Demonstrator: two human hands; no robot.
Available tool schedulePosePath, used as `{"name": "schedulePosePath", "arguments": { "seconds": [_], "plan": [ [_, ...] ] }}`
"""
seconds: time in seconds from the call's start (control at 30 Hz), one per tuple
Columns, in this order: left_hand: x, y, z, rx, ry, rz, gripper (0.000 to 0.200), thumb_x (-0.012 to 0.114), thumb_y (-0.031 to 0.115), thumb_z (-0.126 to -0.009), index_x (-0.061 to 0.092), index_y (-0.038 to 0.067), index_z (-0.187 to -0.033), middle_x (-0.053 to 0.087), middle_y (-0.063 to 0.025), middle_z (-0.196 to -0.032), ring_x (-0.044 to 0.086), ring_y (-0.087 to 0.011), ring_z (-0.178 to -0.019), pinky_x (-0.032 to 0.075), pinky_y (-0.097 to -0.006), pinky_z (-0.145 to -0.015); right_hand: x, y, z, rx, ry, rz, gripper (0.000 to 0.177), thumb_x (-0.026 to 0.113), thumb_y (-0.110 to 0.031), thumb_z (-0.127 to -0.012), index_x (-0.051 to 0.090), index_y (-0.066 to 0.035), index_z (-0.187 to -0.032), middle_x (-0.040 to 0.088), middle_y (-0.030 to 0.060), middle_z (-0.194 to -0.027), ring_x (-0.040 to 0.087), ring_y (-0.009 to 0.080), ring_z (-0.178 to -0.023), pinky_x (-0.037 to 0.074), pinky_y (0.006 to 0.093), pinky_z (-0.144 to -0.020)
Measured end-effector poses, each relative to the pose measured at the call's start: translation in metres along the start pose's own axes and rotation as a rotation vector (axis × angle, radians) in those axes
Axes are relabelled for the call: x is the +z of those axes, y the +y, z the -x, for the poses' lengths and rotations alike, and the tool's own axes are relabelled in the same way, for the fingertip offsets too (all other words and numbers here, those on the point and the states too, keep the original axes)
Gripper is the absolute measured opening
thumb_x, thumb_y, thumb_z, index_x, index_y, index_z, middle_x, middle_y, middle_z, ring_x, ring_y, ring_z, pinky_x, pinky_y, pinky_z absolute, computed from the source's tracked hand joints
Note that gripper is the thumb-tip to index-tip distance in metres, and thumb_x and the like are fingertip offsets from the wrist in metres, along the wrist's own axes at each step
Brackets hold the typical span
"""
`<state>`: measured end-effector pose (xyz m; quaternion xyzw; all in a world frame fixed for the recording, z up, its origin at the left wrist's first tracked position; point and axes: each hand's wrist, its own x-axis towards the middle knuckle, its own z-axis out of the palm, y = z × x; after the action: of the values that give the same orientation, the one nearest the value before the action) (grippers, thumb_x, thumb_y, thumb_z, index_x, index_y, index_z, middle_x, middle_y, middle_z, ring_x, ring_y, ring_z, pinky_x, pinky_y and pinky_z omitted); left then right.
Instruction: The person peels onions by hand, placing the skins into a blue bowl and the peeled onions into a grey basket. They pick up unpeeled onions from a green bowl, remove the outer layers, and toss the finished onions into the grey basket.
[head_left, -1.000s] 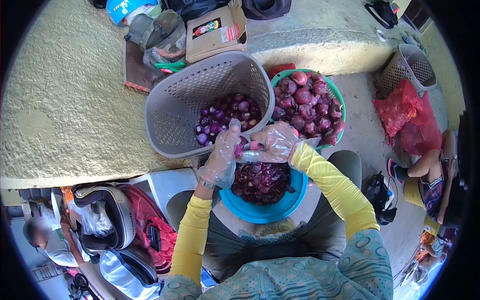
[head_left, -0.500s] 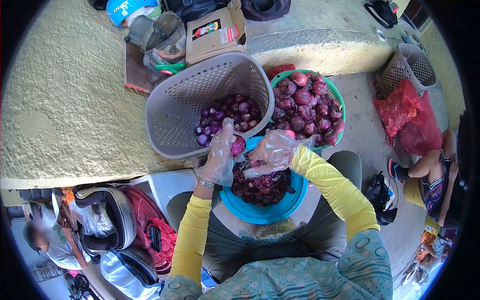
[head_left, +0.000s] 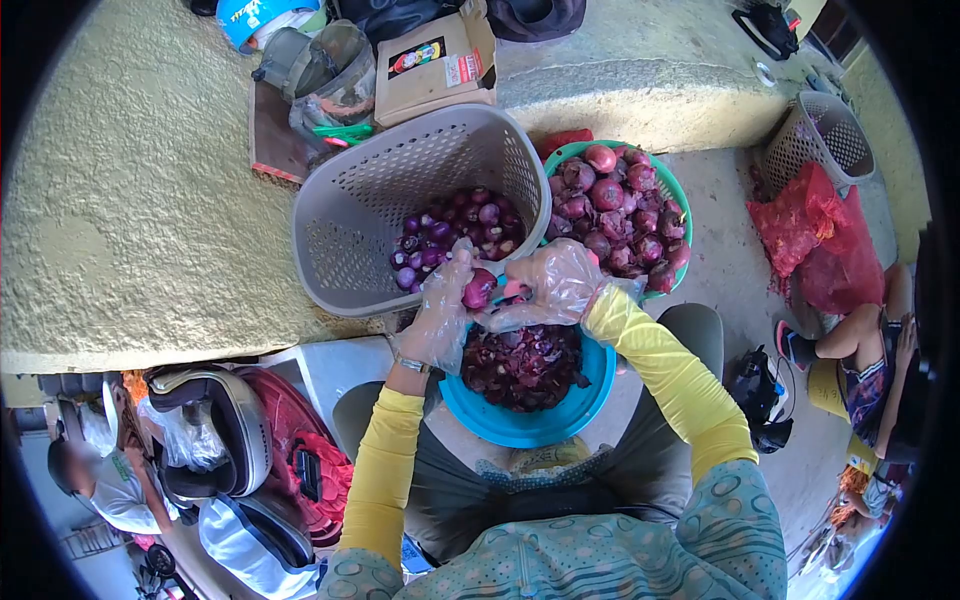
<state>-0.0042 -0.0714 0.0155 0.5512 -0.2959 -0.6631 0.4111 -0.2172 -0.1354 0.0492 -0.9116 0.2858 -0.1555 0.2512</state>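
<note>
My left hand (head_left: 440, 315), in a clear plastic glove, is closed around a red onion (head_left: 480, 289). My right hand (head_left: 548, 288), gloved too, grips a pink-handled tool (head_left: 592, 258); pink shows at both sides of the fist, but its working end is hidden. Both hands are close together above a blue basin (head_left: 460, 405) filled with dark red onion skins (head_left: 525, 370). Beyond my left hand stands a grey perforated basket (head_left: 350, 215) with peeled onions (head_left: 490, 215) at its bottom. A green basket (head_left: 683, 200) heaped with unpeeled red onions (head_left: 606, 195) is behind my right hand.
A cardboard box (head_left: 425, 75) and clear plastic containers (head_left: 345, 70) stand on the concrete ledge (head_left: 150, 180). Red mesh sacks (head_left: 840, 250) and another grey basket (head_left: 815, 140) are at right. People sit at both sides; a bag (head_left: 760, 400) lies on the floor.
My right hand has risen slightly away from the skins in the basin and turned, its knuckles now higher. My left hand keeps the onion in nearly the same place.
</note>
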Motion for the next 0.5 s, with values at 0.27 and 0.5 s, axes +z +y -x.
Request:
{"name": "schedulePosePath", "arguments": {
  "seconds": [0.27,0.5],
  "plan": [
    [0.007,0.009,0.009,0.049,-0.039,0.014,0.056,0.051,0.059,-0.103,0.059,0.008,-0.124,0.062,-0.0069,-0.117,0.063,-0.0168,-0.104,0.057,-0.0365,-0.084,0.006,0.002,-0.001,0.137,0.018,-0.066,0.063,0.075,-0.072,-0.073,0.072,-0.011,-0.089,0.070,0.0166,-0.073,0.071,0.0375,-0.070,0.056,0.0481,-0.067],
    [0.016,0.013,0.012,0.065,0.020,0.046,0.051,0.051,0.056,-0.104,0.062,0.008,-0.118,0.065,-0.0050,-0.109,0.065,-0.0134,-0.096,0.058,-0.0336,-0.078,0.009,0.002,-0.001,0.131,-0.020,-0.141,0.055,0.070,-0.067,-0.083,0.074,-0.013,-0.089,0.069,0.0162,-0.071,0.069,0.0381,-0.069,0.055,0.0478,-0.067]
  ]
}}
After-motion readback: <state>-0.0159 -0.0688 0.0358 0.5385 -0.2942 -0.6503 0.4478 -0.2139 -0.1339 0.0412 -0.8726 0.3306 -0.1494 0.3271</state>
